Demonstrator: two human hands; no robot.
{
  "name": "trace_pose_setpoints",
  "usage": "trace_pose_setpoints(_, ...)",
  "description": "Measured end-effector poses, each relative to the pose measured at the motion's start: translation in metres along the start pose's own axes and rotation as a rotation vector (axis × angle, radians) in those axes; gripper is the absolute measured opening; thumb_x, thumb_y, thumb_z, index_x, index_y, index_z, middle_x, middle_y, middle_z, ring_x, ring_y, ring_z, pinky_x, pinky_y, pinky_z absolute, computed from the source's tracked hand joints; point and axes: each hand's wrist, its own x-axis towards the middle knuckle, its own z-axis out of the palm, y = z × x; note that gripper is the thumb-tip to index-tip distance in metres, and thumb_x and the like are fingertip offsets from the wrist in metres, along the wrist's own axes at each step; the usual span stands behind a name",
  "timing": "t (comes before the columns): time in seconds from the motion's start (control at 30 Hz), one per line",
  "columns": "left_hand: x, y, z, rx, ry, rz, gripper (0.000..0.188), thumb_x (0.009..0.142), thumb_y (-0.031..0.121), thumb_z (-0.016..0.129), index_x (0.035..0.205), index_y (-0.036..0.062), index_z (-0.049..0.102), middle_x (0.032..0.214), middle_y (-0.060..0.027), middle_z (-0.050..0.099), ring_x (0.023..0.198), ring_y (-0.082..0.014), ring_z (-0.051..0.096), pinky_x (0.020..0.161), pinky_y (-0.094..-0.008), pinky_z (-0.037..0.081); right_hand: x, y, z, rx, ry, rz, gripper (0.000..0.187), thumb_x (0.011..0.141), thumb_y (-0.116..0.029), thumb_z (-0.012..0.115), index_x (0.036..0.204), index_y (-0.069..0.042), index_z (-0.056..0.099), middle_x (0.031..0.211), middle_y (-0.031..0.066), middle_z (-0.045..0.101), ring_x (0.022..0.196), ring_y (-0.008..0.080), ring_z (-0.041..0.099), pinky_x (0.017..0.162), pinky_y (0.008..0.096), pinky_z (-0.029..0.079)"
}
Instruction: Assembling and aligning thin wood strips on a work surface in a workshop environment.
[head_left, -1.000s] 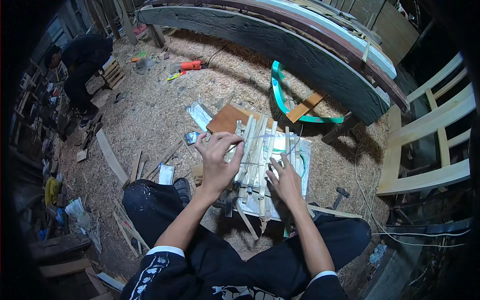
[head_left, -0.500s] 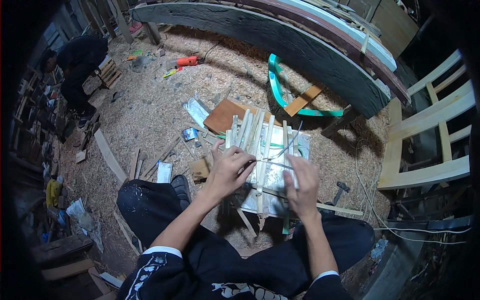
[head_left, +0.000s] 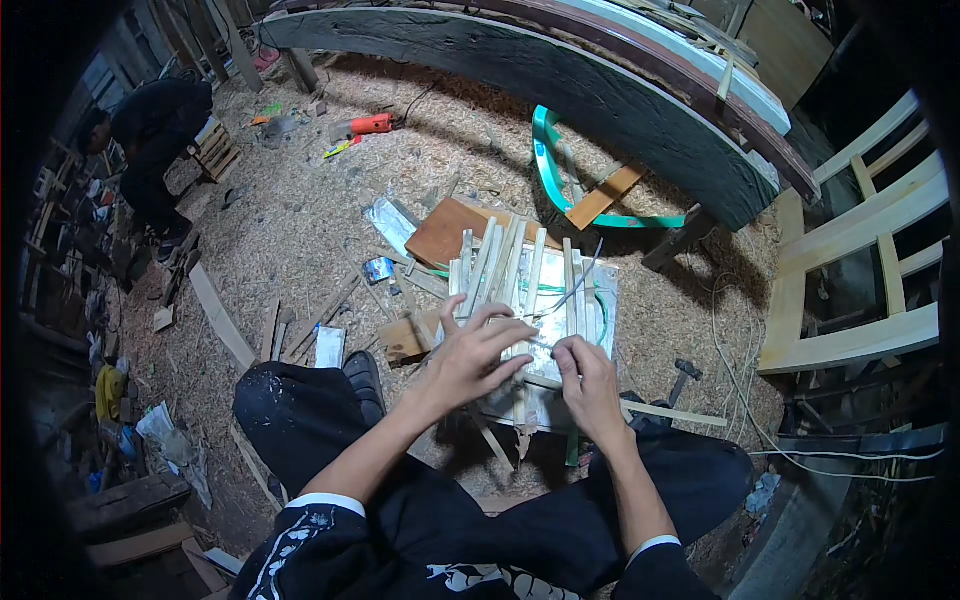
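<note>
Several thin wooden strips (head_left: pixel 536 262) lie side by side, lengthwise, on a pale, shiny board (head_left: pixel 612 292) in front of me. Over the near part of these strips my left hand (head_left: pixel 470 352) is spread, its fingers apart and no object visible in it. To its right, above the board, my right hand (head_left: pixel 592 385) is closed, thumb pressed against the curled fingers. Whatever it may hold is hidden. A thin dark cord-like strip (head_left: pixel 582 278) slants across the far right of the wooden strips. Green string (head_left: pixel 603 312) runs among them.
Beyond the board lies a brown wooden panel (head_left: pixel 440 235). A hammer (head_left: pixel 684 375) rests to the right, near my knee. A wooden frame (head_left: pixel 880 275) stands far right. A long bench (head_left: pixel 520 75) crosses the back. Another person (head_left: pixel 160 130) bends down at far left. Shavings cover the floor.
My left hand has spread its fingers and moved slightly down and right. My right hand has shifted slightly down and its fingers have curled closed. The dark strip between the hands no longer shows.
</note>
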Motion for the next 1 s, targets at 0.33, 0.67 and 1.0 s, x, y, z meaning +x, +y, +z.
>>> trace_pose_setpoints(0.33,-0.007,-0.006,0.005,0.042,0.032,-0.075,0.018,0.087,0.016,0.076,0.105,0.0137,0.074,0.087,0.001,0.071,0.097,-0.0166,0.063,0.109,-0.053,0.021,0.0,-0.003,0.001,0.031,-0.039,-0.094,0.017,0.102,-0.017,0.058,0.097,-0.001,0.062,0.083,0.0165,0.061,0.08,0.0374,0.058,0.073,0.0467,0.045)
trace_pose_setpoints(0.67,-0.005,0.002,0.008,-0.091,0.032,-0.094,0.02,0.093,0.022,0.072,0.111,0.0158,0.075,0.101,-0.0002,0.073,0.107,-0.0171,0.063,0.111,-0.0528,0.017,0.002,0.0,0.0,0.028,0.002,-0.172,0.017,0.1,-0.015,0.059,0.093,0.0,0.062,0.083,0.0162,0.06,0.081,0.0367,0.057,0.073,0.0457,0.044)
trace_pose_setpoints(1.0,-0.011,0.002,0.014,-0.128,-0.048,-0.033,0.018,0.089,0.017,0.076,0.107,0.0124,0.075,0.095,-0.0004,0.071,0.104,-0.0161,0.064,0.11,-0.0524,0.02,-0.002,0.0,0.011,0.129,-0.042,-0.137,0.021,0.103,-0.016,0.056,0.093,0.002,0.059,0.083,0.019,0.056,0.08,0.0393,0.057,0.071,0.0461,0.045)
